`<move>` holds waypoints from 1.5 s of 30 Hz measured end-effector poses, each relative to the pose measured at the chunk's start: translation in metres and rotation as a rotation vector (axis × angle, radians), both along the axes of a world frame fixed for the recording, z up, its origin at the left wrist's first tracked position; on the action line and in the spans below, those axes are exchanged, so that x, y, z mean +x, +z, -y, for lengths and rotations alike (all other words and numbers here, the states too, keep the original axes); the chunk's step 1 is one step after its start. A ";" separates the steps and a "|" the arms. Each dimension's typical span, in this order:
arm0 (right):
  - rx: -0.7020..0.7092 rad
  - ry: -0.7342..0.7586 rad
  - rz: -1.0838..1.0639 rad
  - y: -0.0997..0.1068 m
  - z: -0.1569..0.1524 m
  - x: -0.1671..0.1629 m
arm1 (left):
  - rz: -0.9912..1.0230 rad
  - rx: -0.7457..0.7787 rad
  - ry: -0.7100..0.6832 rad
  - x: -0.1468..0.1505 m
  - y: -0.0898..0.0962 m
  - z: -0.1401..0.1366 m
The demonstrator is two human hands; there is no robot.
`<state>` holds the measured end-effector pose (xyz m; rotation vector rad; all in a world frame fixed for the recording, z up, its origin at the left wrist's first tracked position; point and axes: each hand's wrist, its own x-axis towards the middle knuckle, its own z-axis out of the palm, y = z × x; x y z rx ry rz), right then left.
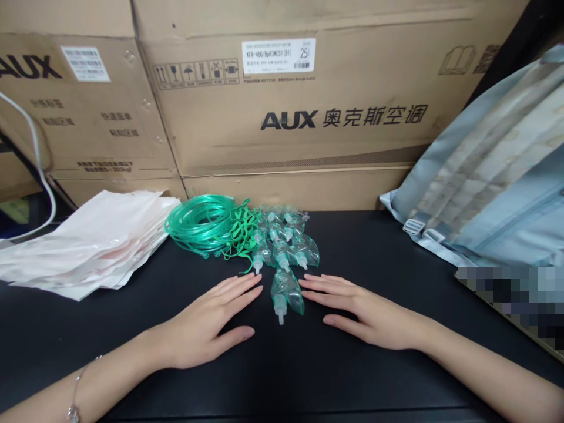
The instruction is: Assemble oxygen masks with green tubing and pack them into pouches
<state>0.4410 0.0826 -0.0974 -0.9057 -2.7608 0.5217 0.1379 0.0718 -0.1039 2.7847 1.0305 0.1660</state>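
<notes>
My left hand [215, 320] lies on the black table with its fingers stretched out, pointing towards a clear green oxygen mask [286, 291]. On the other side of this mask, my right hand [361, 308] is also flat, its fingertips close to the mask's right edge; whether they touch it I cannot tell. The mask lies with its white connector pointing at me. Behind it, several more clear masks [284, 252] sit in rows, connectors forward. Bright green elastic straps [242, 229] are heaped to their left. Beside the straps rests a coil of green tubing [200, 220].
A stack of white plastic bags [101, 241] lies at the left of the black table [352, 382]. Large cardboard boxes [308, 147] form a wall at the back. A light blue backpack [506, 170] stands at the right, above a blurred flat object [524, 299]. A white cable [37, 147] hangs far left.
</notes>
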 end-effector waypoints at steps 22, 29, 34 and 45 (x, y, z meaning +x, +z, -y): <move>0.572 -0.109 -0.329 0.013 -0.027 -0.041 | 0.297 0.432 0.428 0.017 0.047 -0.134; 0.566 -0.157 -0.423 0.018 -0.029 -0.034 | 0.763 0.387 0.568 0.010 0.072 -0.137; 0.487 -0.199 -0.487 0.016 -0.029 -0.037 | 1.448 0.181 0.334 0.027 0.122 -0.097; 0.146 -0.150 -0.859 0.062 -0.012 -0.069 | 0.772 -0.110 0.123 0.084 0.088 -0.016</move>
